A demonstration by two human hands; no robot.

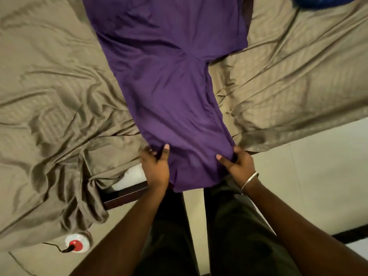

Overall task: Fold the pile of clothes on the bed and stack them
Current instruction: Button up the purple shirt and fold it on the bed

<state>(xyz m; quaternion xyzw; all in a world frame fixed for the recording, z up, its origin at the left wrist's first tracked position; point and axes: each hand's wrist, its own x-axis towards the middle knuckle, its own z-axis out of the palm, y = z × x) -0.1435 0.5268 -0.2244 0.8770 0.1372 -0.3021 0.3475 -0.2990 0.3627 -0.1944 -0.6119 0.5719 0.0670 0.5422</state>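
Note:
A purple garment (169, 76) lies stretched along the middle of the bed, its near end hanging over the bed's corner toward me. My left hand (156, 166) grips the near end's left edge, thumb on top of the cloth. My right hand (237, 163) grips the right edge of the same end, with a bracelet on its wrist. A blue piece of clothing (322, 2) shows at the top right, mostly cut off by the frame.
The bed is covered by a wrinkled tan sheet (55, 96) that is bunched at the near corner, where the dark bed frame (127, 194) and white mattress show. A white and red device with a cable (76, 244) lies on the floor at lower left.

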